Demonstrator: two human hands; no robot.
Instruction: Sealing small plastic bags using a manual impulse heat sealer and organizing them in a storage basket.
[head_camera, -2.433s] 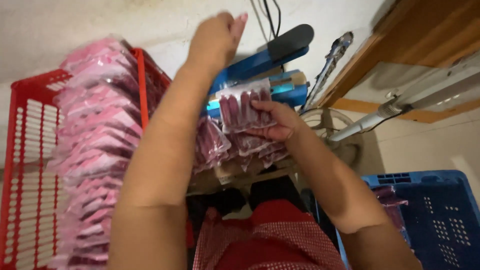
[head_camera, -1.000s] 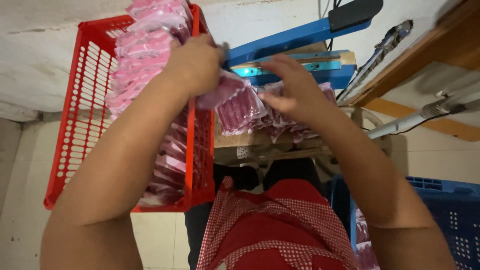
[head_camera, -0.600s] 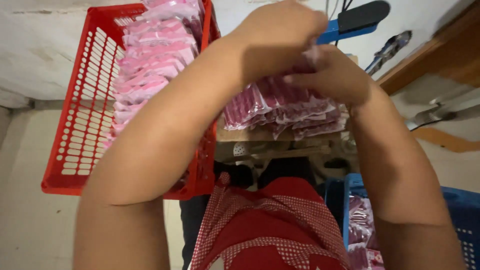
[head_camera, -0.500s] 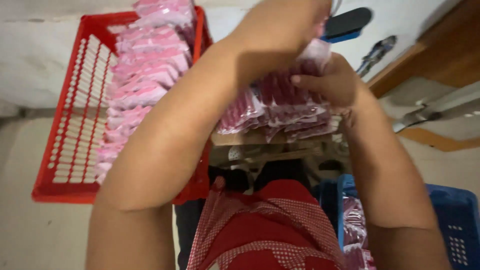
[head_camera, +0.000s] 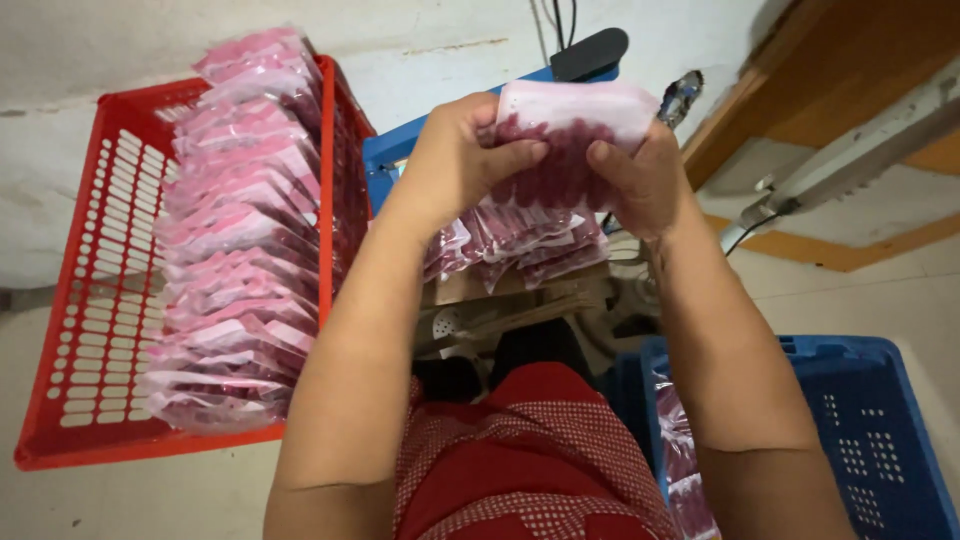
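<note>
Both my hands hold one clear plastic packet (head_camera: 568, 140) filled with dark red pieces, raised in front of me. My left hand (head_camera: 462, 155) grips its left edge, thumb across the front. My right hand (head_camera: 640, 180) pinches its right edge. Just below the held packet lies a loose pile of similar packets (head_camera: 520, 245) on a small work surface. Behind the packet is a blue heat sealer (head_camera: 400, 160) with a black handle (head_camera: 590, 52).
A red slotted crate (head_camera: 90, 300) at my left holds a long row of several pink packets (head_camera: 240, 230). A blue crate (head_camera: 850, 430) at lower right holds a few packets. A wooden frame and a metal arm (head_camera: 850, 150) stand at the right. My red checked apron is below.
My left arm came back from reaching up and over the red crate. Both hands met over the pile and lifted one packet up in front of the sealer.
</note>
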